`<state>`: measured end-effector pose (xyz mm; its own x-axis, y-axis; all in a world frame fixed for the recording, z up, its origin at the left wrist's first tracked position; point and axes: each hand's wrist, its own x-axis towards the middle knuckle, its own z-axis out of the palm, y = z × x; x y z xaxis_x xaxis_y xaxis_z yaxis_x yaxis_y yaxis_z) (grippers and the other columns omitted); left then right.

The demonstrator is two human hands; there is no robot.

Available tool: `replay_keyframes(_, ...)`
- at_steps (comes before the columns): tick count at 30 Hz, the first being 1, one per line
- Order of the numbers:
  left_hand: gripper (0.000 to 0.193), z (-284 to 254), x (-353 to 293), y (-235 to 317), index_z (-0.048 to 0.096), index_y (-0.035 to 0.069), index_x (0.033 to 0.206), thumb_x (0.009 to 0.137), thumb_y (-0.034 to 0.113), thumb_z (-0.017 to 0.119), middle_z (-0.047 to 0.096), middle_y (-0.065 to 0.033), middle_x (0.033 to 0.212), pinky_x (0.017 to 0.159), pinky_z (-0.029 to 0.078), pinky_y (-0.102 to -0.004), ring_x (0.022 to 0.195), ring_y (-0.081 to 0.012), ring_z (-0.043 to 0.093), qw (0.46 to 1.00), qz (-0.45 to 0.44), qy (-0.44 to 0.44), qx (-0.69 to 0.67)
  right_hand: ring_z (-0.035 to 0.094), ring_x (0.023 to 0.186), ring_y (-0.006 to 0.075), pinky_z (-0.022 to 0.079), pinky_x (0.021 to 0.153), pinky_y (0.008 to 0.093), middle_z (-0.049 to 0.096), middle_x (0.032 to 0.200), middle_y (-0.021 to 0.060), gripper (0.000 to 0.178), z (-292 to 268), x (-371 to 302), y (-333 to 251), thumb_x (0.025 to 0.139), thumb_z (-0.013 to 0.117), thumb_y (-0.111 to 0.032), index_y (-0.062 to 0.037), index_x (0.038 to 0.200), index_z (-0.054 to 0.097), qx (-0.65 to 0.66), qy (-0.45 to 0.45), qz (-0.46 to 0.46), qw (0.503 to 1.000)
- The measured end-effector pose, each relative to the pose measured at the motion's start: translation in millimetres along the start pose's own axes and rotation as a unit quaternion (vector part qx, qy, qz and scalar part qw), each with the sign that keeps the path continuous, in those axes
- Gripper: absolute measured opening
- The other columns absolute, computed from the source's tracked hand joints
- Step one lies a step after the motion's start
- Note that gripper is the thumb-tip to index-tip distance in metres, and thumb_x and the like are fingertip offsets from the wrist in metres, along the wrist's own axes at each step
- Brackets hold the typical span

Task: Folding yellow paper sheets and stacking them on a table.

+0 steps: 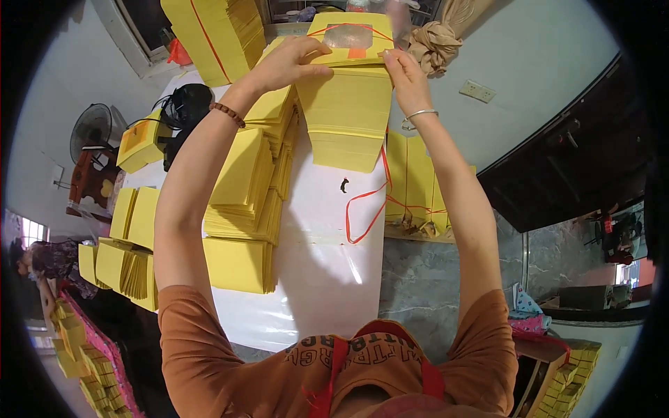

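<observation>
A tall stack of yellow paper stands at the far end of the white-covered table. My left hand grips the stack's top edge at its left corner, fingers above and thumb at the near face. At the right corner, my right hand pinches the edge of the top layer between thumb and fingers. A thin gap shows below that layer. On the top lies a clear, shiny patch beside a small orange one, and a red cord crosses behind it. More red cord hangs in a loop over the table's right edge.
Fanned piles of yellow paper line the table's left side. A tall tied bundle rises at the far left, near a black bag. More yellow bundles stand right of the table. A fan is at left; another person sits beyond.
</observation>
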<state>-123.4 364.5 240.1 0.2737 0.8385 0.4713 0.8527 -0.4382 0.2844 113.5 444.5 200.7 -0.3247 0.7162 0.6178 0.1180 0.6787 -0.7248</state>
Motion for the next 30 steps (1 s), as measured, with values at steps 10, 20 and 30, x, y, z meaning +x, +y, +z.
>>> replay_keyframes(10,0.044,-7,5,0,0.054,0.01,0.117,0.08,0.032,0.065,0.058,-0.0049,0.11,0.083,0.043,-0.029,0.096,-0.0156,0.054,0.985,-0.097,-0.073,-0.123,0.043,0.073,0.0063,0.036,0.065,0.0195,0.049,0.081,-0.0008,0.035,0,9,-4,0.09,0.052,-0.034,0.0007,0.09,0.058,-0.006,0.019,0.036,0.999)
replay_keyframes(20,0.045,-11,9,-6,0.057,0.01,0.115,0.083,0.041,0.059,0.063,-0.0074,0.093,0.074,0.045,-0.0295,0.084,-0.015,0.056,0.982,-0.086,-0.071,-0.15,0.043,0.079,0.0035,0.036,0.071,0.0175,0.05,0.086,-0.0049,0.031,-3,7,1,0.091,0.051,-0.031,-0.0031,0.1,0.06,0.081,-0.029,0.05,0.995)
replay_keyframes(30,0.045,-16,18,-15,0.057,0.005,0.109,0.088,0.044,0.051,0.061,-0.0086,0.089,0.067,0.043,-0.0302,0.078,-0.0159,0.053,0.988,-0.052,-0.048,-0.137,0.05,0.104,0.0147,0.043,0.084,0.026,0.053,0.107,0.0075,0.061,-5,6,4,0.072,0.074,-0.025,-0.0035,0.121,0.046,-0.093,-0.042,-0.117,0.988)
